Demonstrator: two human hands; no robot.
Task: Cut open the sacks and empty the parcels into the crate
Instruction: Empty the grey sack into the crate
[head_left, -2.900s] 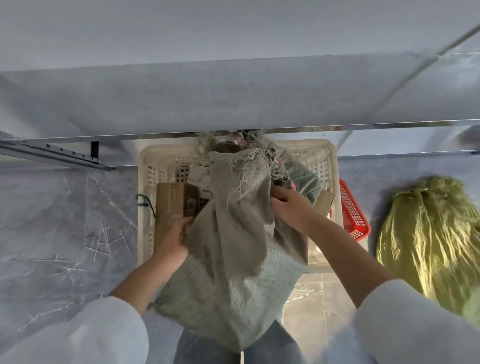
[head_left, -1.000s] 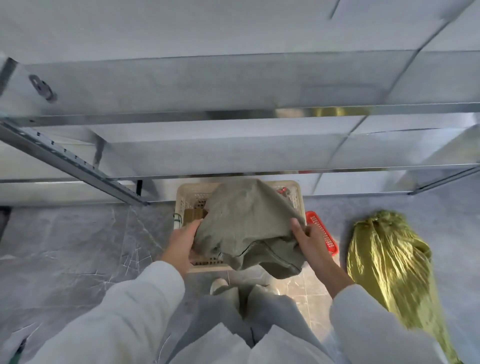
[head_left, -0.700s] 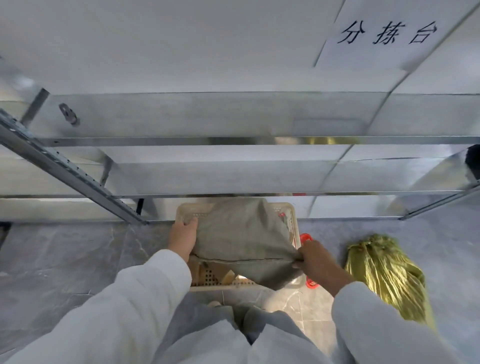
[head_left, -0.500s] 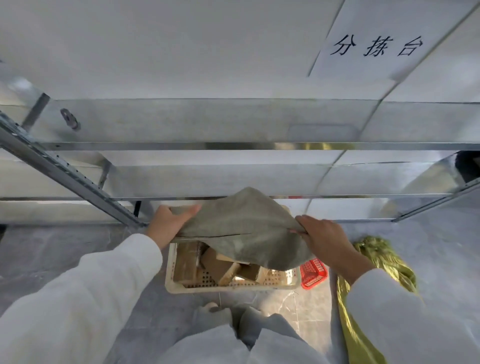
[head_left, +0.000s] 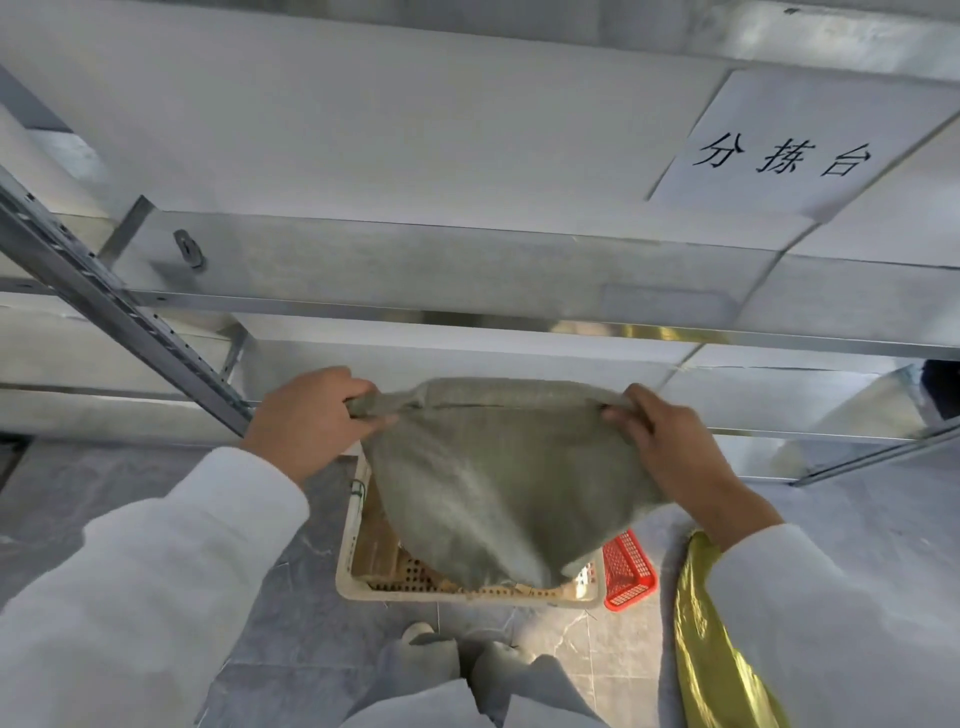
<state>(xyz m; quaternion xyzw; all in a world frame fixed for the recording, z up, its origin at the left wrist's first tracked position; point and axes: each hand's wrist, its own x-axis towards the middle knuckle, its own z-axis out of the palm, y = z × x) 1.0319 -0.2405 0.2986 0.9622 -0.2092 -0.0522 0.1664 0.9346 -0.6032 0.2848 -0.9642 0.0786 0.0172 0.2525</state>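
Grey marbled floor (head_left: 57, 493) tiles run across the bottom of the view. One perforated steel upright (head_left: 109, 306) slants down at far left, beside the metal-edged desk (head_left: 363, 130).

Sleeves: two, white; the left sleeve (head_left: 156, 582) fills the lower left corner.

Left hand (head_left: 306, 415): raised, fingers and thumb curled round the left corner of the sack's upper edge.

Sacks: two. One grey sack (head_left: 498, 478), woven, is held up by its top edge between both hands. It hangs limp and slack, its lower end drooping into the crate.

Crates: one cream crate (head_left: 345, 561), perforated, stands on the floor directly under the grey sack, which hides most of its interior.

Parcels (head_left: 382, 553): brown cardboard shows at the crate's left side and along its near wall. Their number cannot be told.

Shoes: two, pale, toes (head_left: 426, 636) just short of the crate's near wall.

Right hand (head_left: 670, 452): raised level with the left, fingers clenched on the sack's right corner.

Baskets: one red basket (head_left: 631, 571), mesh-sided, sits on the floor touching or just beside the crate's right wall.

One yellow-green sack (head_left: 711, 654) lies on the floor right of the basket, partly behind the right sleeve (head_left: 831, 623).

Signs: one paper sign (head_left: 784, 150) with three black characters lies on the desk at upper right.
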